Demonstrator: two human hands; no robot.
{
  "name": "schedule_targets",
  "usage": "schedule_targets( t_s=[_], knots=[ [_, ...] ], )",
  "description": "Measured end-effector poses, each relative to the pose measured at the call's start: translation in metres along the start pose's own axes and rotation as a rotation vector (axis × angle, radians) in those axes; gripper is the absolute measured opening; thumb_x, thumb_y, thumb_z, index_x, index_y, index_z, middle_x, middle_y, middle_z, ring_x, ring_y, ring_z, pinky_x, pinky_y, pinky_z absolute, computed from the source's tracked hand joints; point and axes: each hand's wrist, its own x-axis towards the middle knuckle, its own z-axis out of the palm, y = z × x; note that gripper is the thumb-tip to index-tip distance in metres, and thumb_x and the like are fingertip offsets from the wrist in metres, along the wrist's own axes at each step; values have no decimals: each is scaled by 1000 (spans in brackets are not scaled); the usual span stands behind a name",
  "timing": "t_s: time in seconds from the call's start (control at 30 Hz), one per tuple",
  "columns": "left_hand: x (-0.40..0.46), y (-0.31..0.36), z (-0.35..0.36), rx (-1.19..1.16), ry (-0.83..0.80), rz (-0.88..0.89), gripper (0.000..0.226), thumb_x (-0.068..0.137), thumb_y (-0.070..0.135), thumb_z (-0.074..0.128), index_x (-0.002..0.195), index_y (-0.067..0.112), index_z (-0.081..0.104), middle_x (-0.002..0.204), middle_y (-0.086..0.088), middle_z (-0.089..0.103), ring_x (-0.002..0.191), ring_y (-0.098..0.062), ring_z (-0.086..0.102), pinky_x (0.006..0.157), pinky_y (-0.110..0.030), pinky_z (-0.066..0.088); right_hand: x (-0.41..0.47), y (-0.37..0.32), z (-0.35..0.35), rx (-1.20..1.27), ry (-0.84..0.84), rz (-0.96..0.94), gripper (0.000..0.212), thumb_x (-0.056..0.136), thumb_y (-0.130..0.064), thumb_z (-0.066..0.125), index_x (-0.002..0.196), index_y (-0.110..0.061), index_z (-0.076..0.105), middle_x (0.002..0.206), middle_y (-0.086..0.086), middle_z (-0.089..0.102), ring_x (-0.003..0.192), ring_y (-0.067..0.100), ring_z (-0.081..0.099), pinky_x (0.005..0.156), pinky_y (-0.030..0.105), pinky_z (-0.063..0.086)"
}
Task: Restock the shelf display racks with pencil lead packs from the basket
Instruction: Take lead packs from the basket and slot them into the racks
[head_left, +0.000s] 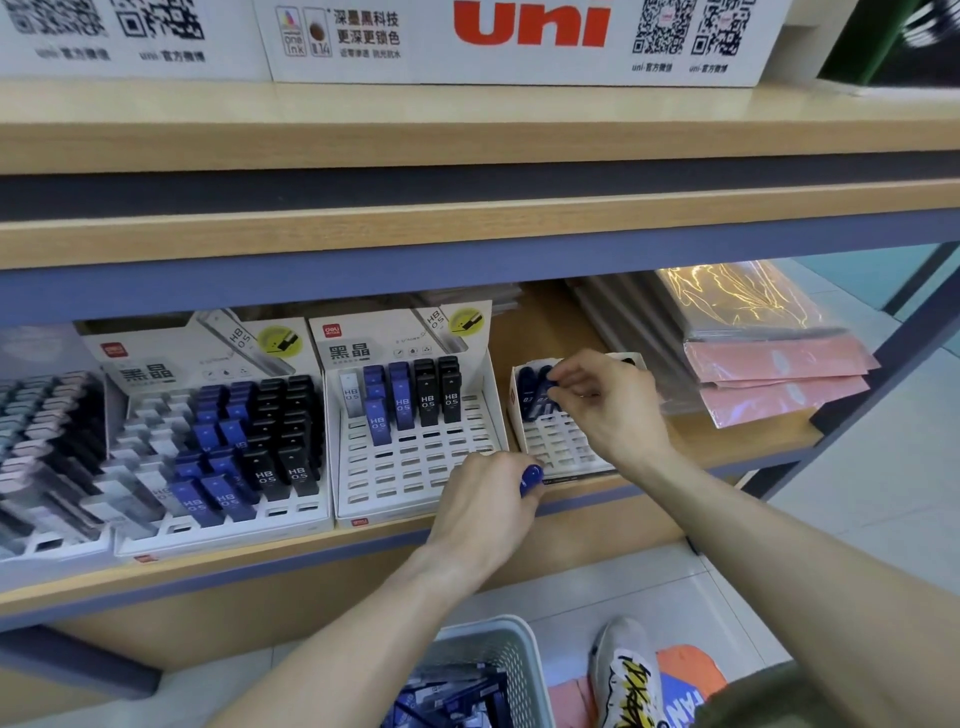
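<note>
Shelf (363, 551): wooden shelf with a blue front edge, carrying three white display racks in a row, seen from above and in front.
Left rack (218, 457): mostly filled with blue and black lead packs marked HB 0.5, with grey ones on its left side.
Middle rack (415, 457): only the back rows hold packs, one grey, some blue and some black; the front slots show bare white grid.
Right rack (561, 441): smaller, set just beside the middle rack, with a few dark blue packs standing in its back row.
Right hand (608, 400): reaches over the right rack; its grip is closed, thumb and fingers pinching the top of a dark blue pack (548, 387) in the back row.
Left hand (488, 504): rests at the front edge of the shelf between the middle and right racks; its grip is curled around a blue pack (531, 479), whose end sticks out past the fingers.
Basket (514, 654): pale plastic basket on the floor below the shelf, between the two forearms, holding a heap of blue lead packs (452, 696).
Beside the racks: pink and clear plastic sleeves (769, 364) stacked at the right end of the shelf.
Above: upper shelf with a white box (519, 41) printed with red "uni" lettering.
Floor: a patterned shoe (623, 675) beside the basket.
</note>
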Motion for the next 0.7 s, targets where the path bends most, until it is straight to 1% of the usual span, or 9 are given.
schedule_targets(
  t_s=[0.1, 0.27, 0.3, 0.37, 0.43, 0.47, 0.53, 0.6, 0.7],
  knots=[
    [1, -2, 1, 8, 2, -14, 17, 98, 26, 62, 99, 15, 74, 79, -2, 72, 65, -19, 69, 71, -38, 59, 2, -1, 1, -1, -18, -15, 14, 88, -10, 76, 96, -21, 74, 85, -14, 71, 82, -5, 66, 74, 3, 48],
    [1, -5, -3, -36, 7, -52, 17, 98, 27, 62, 95, 15, 74, 63, -2, 69, 66, -16, 69, 74, -37, 58, 3, -2, 6, -6, -43, -56, 13, 86, -10, 78, 94, -20, 76, 81, -13, 71, 82, -7, 65, 71, 3, 47],
    [0, -4, -4, -61, -2, -65, 16, 98, 27, 62, 96, 17, 75, 62, -1, 69, 65, -13, 69, 75, -33, 57, 3, -1, 7, -20, -54, -62, 13, 86, -10, 78, 93, -20, 76, 81, -12, 71, 80, -6, 65, 70, 2, 47],
    [0, -4, -5, -136, -25, -100, 14, 98, 29, 64, 102, 23, 76, 61, 2, 72, 64, -3, 70, 73, -19, 54, 1, -1, 8, -40, -57, -71, 13, 87, -8, 77, 95, -19, 77, 81, -10, 73, 74, -6, 65, 71, 1, 45],
    [1, -5, -5, -216, -46, -137, 15, 98, 32, 65, 108, 27, 75, 61, 7, 72, 68, 4, 68, 69, -8, 45, 1, 0, 8, -57, -54, -79, 18, 89, -5, 72, 101, -17, 79, 89, -5, 76, 76, -3, 66, 74, 2, 46],
    [2, -5, -5, -248, -58, -154, 16, 98, 33, 65, 109, 27, 75, 62, 8, 73, 70, 6, 68, 69, -7, 43, 2, 0, 8, -85, -67, -84, 21, 90, -5, 70, 106, -17, 79, 95, -3, 78, 81, 2, 69, 79, 5, 48],
    [1, -6, -4, -270, -80, -169, 16, 98, 33, 65, 111, 28, 74, 62, 10, 73, 73, 8, 67, 70, -6, 41, 2, 1, 9, -145, -108, -93, 29, 92, -4, 66, 116, -18, 76, 103, 0, 78, 92, 10, 72, 89, 21, 55],
    [1, -7, -4, -257, -97, -168, 17, 98, 33, 65, 113, 28, 74, 63, 11, 73, 76, 8, 67, 73, -6, 42, 0, 0, 9, -160, -127, -95, 34, 93, -3, 64, 121, -18, 74, 105, 2, 78, 95, 13, 72, 93, 31, 57],
    [1, -8, -6, -297, -132, -179, 18, 98, 33, 66, 114, 28, 73, 64, 10, 74, 75, 10, 66, 74, -8, 42, -2, -5, 8, -154, -135, -75, 36, 93, -4, 64, 125, -20, 72, 103, 0, 77, 93, 12, 72, 91, 29, 57]
  ],
)
